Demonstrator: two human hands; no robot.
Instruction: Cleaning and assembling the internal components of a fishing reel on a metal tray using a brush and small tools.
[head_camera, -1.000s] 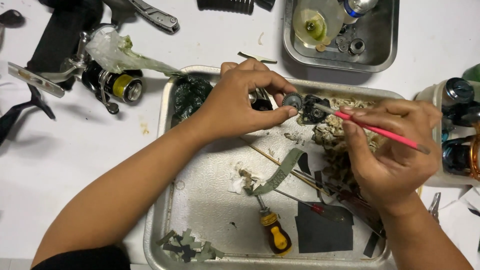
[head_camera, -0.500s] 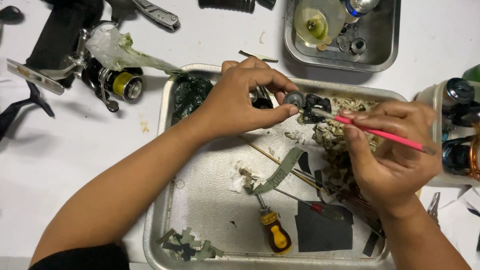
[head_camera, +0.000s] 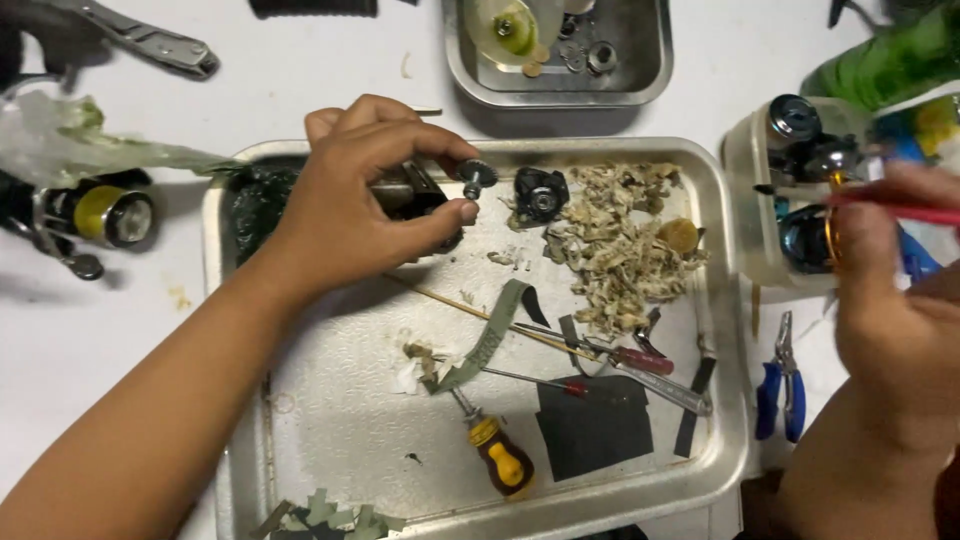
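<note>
Two hands were over the bench, well apart, and the big metal tray (head_camera: 330, 400) sat between them as the anchor for everything. The left hand (head_camera: 365, 205) hovered over the tray's upper left part, fingers clamped round a dark metal reel part (head_camera: 405, 190), with a small black gear (head_camera: 477, 177) sticking out just past the thumb and forefinger. Just right of that gear, on the tray floor, lay a black round part (head_camera: 541, 193), apart from the fingers. The right hand (head_camera: 900, 290) was off the tray's right edge, closed on a thin pink stick (head_camera: 900, 208), though the grip itself was blurred and hard to read. It hung in front of a clear plastic tub (head_camera: 745, 200) of reel pieces, just right of the tray. A heap of pale shreds (head_camera: 620, 250) filled the tray's upper right. Near the tray's lower middle lay a yellow-handled screwdriver (head_camera: 500, 460) and a red-handled one (head_camera: 640, 360). Blue pliers (head_camera: 780, 385) rested outside the right rim, a spinning reel (head_camera: 95, 215) outside the left, and a smaller tray (head_camera: 470, 80) above.
</note>
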